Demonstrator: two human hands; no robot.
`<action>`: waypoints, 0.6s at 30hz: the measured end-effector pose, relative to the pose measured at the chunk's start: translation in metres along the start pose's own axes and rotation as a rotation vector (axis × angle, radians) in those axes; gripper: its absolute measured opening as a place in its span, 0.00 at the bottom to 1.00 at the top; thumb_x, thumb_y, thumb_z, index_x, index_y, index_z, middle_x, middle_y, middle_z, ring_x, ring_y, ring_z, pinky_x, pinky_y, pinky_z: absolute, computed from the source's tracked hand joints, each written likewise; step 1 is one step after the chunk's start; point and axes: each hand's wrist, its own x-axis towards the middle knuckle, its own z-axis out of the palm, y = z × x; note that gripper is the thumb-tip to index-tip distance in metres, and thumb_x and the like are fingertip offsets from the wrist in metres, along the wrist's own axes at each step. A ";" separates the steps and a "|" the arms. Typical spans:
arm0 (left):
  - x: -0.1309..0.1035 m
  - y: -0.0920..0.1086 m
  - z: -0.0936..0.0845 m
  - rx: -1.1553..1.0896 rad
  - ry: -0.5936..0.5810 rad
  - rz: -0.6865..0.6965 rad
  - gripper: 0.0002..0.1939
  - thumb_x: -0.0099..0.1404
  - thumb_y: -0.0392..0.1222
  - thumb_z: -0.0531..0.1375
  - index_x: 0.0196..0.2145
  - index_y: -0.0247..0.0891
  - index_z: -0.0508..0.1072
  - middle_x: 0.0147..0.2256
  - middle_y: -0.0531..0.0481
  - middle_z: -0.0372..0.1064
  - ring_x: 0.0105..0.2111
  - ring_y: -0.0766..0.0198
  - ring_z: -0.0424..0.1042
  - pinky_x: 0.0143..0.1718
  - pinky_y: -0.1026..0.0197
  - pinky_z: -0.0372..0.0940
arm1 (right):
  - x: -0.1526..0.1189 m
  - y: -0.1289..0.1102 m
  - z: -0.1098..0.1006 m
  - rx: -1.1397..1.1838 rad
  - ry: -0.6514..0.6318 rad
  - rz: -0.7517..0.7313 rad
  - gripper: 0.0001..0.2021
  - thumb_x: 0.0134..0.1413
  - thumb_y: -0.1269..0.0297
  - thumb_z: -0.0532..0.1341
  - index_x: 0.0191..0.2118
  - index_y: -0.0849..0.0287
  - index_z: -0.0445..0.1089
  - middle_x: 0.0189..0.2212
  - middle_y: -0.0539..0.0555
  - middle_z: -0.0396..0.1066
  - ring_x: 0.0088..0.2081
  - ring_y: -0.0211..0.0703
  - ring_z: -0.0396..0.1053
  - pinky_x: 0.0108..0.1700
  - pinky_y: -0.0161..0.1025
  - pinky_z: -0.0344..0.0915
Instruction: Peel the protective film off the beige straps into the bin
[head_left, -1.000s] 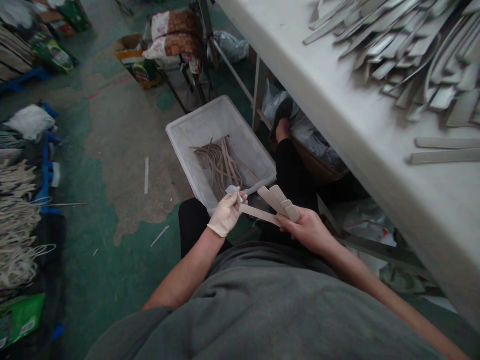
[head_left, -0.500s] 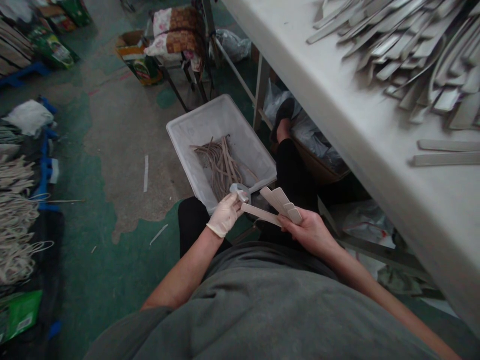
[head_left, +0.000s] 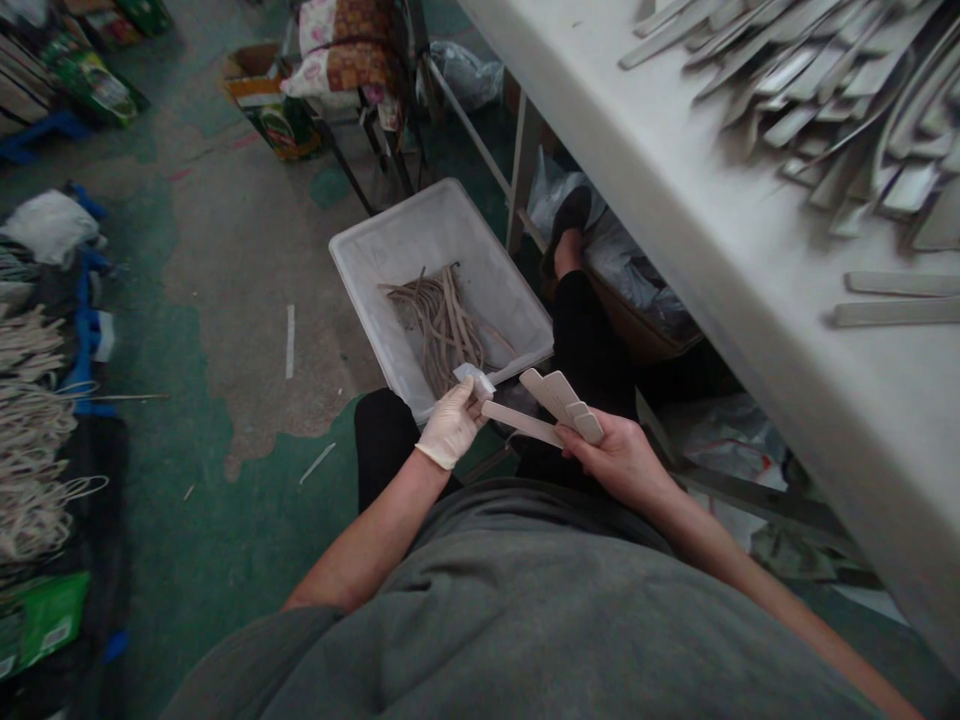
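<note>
My left hand, in a pale glove, is closed on a small whitish crumpled piece, perhaps cloth or plastic; its exact kind I cannot make out. Bare and wrapped round several flat light-coloured strips, my right hand holds them fanned out. One strip points left, its rounded end close to my gloved fingertips. Whether they touch it I cannot tell. Just beyond the hands a white plastic bin holds a tangle of thin brownish strips.
A white table on the right bears a heap of similar flat strips and two separate ones. A cushioned chair and a cardboard box stand ahead. Bundled cords lie on the left. Plastic bags fill the space under the table.
The whitish piece in my left hand has shifted slightly and turned at the fingertips. My right hand keeps its fan of strips almost in place. The camera view has moved a little.
</note>
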 end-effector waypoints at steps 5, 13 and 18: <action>-0.002 0.000 0.000 0.014 -0.003 -0.008 0.08 0.63 0.41 0.64 0.32 0.36 0.70 0.25 0.54 0.72 0.24 0.68 0.73 0.24 0.68 0.67 | 0.000 0.001 0.000 -0.037 0.008 -0.006 0.15 0.57 0.51 0.56 0.32 0.58 0.71 0.21 0.51 0.70 0.21 0.40 0.64 0.23 0.35 0.57; 0.001 -0.009 -0.003 0.046 -0.045 0.051 0.10 0.58 0.43 0.68 0.31 0.36 0.71 0.27 0.54 0.72 0.26 0.67 0.73 0.29 0.66 0.68 | 0.002 -0.003 0.001 -0.128 0.040 -0.014 0.14 0.58 0.52 0.55 0.31 0.57 0.69 0.23 0.51 0.70 0.22 0.41 0.65 0.25 0.35 0.56; -0.003 -0.008 -0.003 0.051 -0.040 0.077 0.12 0.54 0.41 0.71 0.33 0.37 0.72 0.29 0.53 0.74 0.28 0.66 0.73 0.34 0.63 0.69 | 0.004 -0.002 0.000 -0.246 0.096 -0.025 0.14 0.57 0.53 0.55 0.29 0.56 0.68 0.23 0.52 0.70 0.24 0.43 0.66 0.27 0.36 0.55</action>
